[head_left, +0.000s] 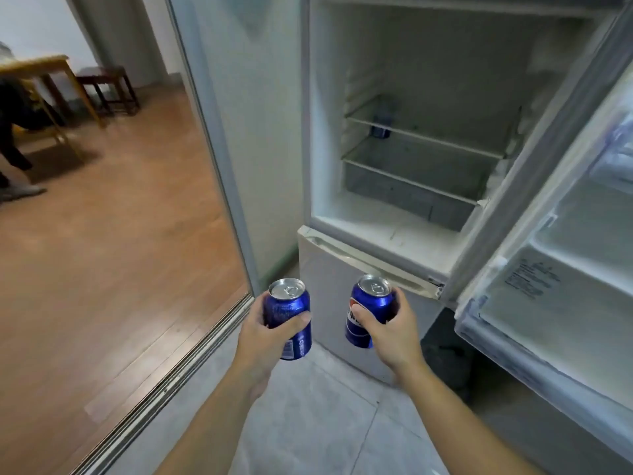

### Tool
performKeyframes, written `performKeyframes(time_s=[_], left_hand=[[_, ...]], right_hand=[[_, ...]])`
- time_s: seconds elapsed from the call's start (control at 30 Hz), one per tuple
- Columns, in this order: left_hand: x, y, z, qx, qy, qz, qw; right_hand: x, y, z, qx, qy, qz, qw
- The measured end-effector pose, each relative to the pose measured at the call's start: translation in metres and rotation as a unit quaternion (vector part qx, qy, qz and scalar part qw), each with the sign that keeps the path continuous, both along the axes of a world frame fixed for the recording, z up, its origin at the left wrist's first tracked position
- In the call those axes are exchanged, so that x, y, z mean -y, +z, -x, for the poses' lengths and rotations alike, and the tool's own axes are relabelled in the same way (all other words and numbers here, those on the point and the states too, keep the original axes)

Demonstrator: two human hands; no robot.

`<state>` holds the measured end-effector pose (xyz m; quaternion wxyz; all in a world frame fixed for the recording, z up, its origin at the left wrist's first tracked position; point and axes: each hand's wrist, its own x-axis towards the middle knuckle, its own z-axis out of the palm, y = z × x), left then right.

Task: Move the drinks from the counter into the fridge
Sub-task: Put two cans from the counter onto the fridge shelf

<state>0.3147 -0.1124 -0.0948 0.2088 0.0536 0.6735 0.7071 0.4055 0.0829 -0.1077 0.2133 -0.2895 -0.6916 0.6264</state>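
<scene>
wooden table [37,65] upper left | dark stool [108,85] just right of it | seated person's leg [12,149] at left edge | wood floor [113,234] left half | sliding-door track [178,368] running diagonally | pale floor tiles [308,406] bottom centre

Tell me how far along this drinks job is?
Done: the white fridge's door stands open, and one dark blue can already sits on its glass shelf. In hand: the left hand grips a blue soda can, the right hand grips another blue soda can, both outside the fridge. Left: shelving these two. The counter is out of view.
</scene>
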Motion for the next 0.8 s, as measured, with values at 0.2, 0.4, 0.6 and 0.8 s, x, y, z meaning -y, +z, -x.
performKeyframes(time_s=[0.2, 0.4, 0.6, 0.8], left_hand=[[-0.027, 0.02, 0.095, -0.024, -0.079, -0.023, 0.996], [-0.078, 0.025, 0.175, -0.04, -0.096, -0.043, 0.994], [-0.145, 0.026, 0.245, -0.059, -0.106, -0.036, 0.992], [-0.197, 0.027, 0.293, -0.056, -0.109, -0.032, 0.992]], right_hand=[[-0.024, 0.015, 0.068, -0.005, -0.094, 0.001, 0.996], [-0.075, 0.029, 0.152, -0.043, -0.137, -0.043, 0.989], [-0.161, 0.033, 0.267, -0.077, -0.178, -0.054, 0.979], [-0.229, 0.027, 0.359, -0.072, -0.154, -0.06, 0.984]])
